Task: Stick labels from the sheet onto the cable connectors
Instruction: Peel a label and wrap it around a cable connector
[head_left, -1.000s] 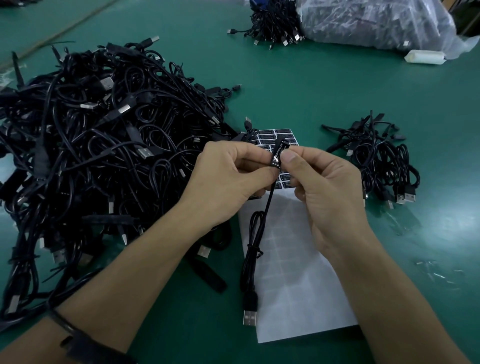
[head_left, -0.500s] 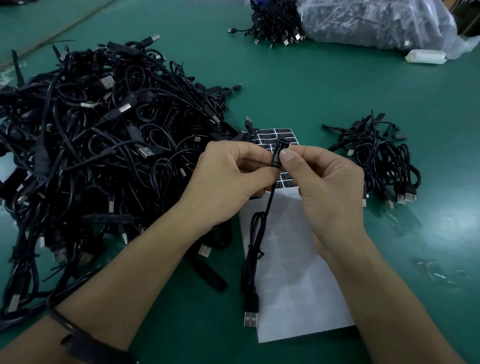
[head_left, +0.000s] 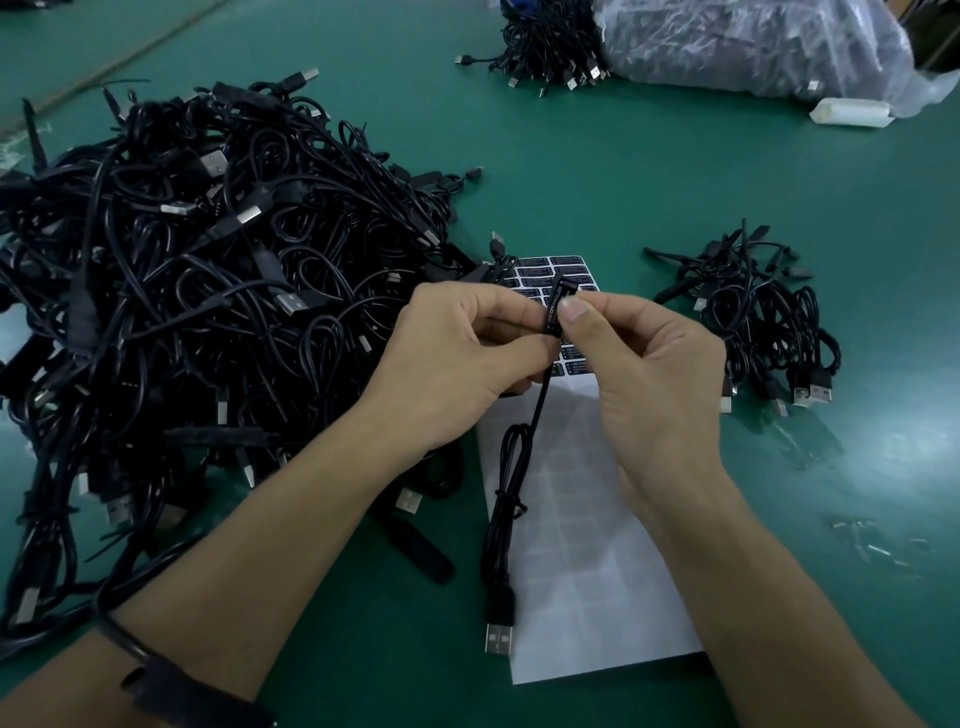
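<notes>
Between both sets of fingers (head_left: 574, 312), above the far end of the label sheet (head_left: 587, 545), the connector (head_left: 563, 287) stands nearly upright with a printed black label (head_left: 551, 319) on it. The left hand (head_left: 457, 358) pinches it from the side, and the right hand (head_left: 654, 374) presses its thumb against the label. Over the last second neither hand has really moved, so the label is probably being smoothed down. The cable (head_left: 506, 499) trails below towards the desk (head_left: 623, 182).

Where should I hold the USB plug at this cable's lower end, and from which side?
Probably pinch the USB plug by its black housing, above the metal tip, from left and right: its broad face points up and both sides are free.
</notes>
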